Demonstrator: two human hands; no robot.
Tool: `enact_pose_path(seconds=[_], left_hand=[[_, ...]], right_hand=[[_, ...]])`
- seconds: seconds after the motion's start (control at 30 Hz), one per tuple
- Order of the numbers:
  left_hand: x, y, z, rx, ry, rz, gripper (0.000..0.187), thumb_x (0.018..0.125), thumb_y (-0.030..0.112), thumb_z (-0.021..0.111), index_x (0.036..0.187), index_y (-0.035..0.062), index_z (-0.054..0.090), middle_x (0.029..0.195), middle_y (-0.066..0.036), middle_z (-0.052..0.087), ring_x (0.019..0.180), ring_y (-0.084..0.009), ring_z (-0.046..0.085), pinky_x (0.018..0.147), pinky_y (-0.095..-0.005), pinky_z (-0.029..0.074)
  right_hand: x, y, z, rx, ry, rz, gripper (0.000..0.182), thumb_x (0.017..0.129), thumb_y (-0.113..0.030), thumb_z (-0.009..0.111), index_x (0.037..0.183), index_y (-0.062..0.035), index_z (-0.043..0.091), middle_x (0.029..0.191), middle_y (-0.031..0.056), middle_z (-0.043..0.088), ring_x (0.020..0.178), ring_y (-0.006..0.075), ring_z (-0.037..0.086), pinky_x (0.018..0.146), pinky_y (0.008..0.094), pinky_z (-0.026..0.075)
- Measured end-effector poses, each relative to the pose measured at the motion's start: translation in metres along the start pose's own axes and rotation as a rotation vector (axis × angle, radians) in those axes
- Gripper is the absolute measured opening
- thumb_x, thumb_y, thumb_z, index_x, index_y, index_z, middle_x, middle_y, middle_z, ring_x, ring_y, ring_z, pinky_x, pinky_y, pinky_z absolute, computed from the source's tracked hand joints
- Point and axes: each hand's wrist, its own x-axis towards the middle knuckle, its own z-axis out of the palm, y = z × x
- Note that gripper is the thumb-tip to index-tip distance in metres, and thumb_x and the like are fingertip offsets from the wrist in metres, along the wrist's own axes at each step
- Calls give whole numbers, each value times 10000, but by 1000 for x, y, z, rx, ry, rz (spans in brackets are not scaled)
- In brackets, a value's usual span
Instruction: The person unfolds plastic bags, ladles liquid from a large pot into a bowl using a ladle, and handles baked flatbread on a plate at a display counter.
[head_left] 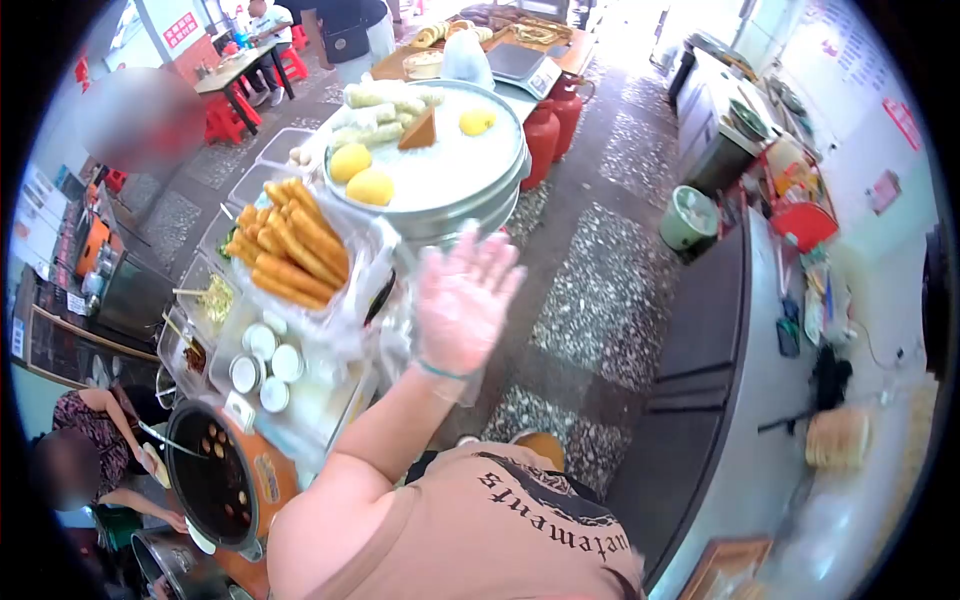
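Observation:
My left hand (463,300), in a clear plastic glove with a band at the wrist, is raised with its fingers apart and nothing in it. It is beside a plastic-lined container of long fried dough sticks (295,245). Just beyond my fingertips stands a large round steamer (460,165). On the steamer lie yellow buns (370,187), pale wrapped rolls (375,115) and a brown wedge (419,129). My right hand is out of view.
An orange pot (268,480) with dark broth stands at lower left, near white-lidded tubs (245,372). Red gas cylinders (540,145) stand behind the steamer. A dark cabinet (690,400) and a green bin (689,218) line the right. Another person's hand (178,521) shows at lower left.

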Motion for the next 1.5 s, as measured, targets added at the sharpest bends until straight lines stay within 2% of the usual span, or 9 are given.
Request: enact_pose_path(seconds=[0.37,0.47,0.53,0.6,0.8,0.9,1.03,1.43,1.5], left_hand=[[377,-115,26,23,80,102,519,928,465,461,1270,76,488,1271,-191,523,1192,-327,483,1057,-503,327],[467,-124,48,73,-56,274,484,946,408,453,1293,70,455,1214,-201,539,1163,-343,500,1057,-503,333],[529,-127,48,82,23,378,467,940,385,477,1295,83,454,1174,-172,562,1112,-311,531,1012,-483,379],[605,-134,35,112,82,458,453,935,363,501,1297,96,453,1133,-143,584,1060,-280,561,967,-463,425],[893,-209,11,1207,-245,155,536,899,126,508,1382,-7,318,741,-51,517,666,-134,534,688,-278,487],[1033,-272,79,997,-380,-140,650,888,89,517,1447,-2,198,677,-42,510,599,-109,519,629,-248,480],[1172,-329,154,1037,-324,-234,617,909,91,505,1446,65,202,639,-9,543,585,-82,525,575,-220,469],[1621,-448,209,1252,-72,-175,723,882,94,528,1481,44,127,582,26,450,512,-82,449,485,-230,395],[1695,-452,221,1265,-63,-157,748,870,82,545,1483,48,118,584,22,453,512,-83,446,486,-233,397]], right_hand=[[132,-483,296,-1467,-208,-902,245,898,-265,433,815,-114,607,831,75,619,803,205,597,681,397,497],[241,-701,422,-515,-503,-468,256,892,-246,426,779,-115,614,807,61,620,807,190,599,675,358,504],[212,-845,534,-353,-428,-1371,167,881,-187,501,930,-79,619,743,31,593,628,159,556,552,331,482],[44,-978,607,-195,-591,-895,201,872,-212,545,991,-70,622,788,33,602,672,140,560,592,291,481],[123,-1121,671,-723,-409,-1108,247,871,-217,526,799,-22,659,725,118,643,635,208,602,604,380,482],[250,-1112,618,-1328,-285,-2026,233,866,-153,497,684,-64,613,655,170,608,554,293,597,527,429,471],[253,-1175,610,-1465,-207,-840,249,891,-203,474,765,-47,622,719,156,625,633,274,607,586,413,479],[303,-1755,964,-1465,-372,-846,271,875,-271,553,921,-17,636,973,186,648,968,290,614,811,389,464],[274,-1860,1052,-1768,-442,-1369,284,855,-240,564,1003,-8,636,956,168,656,941,282,618,825,376,472]])
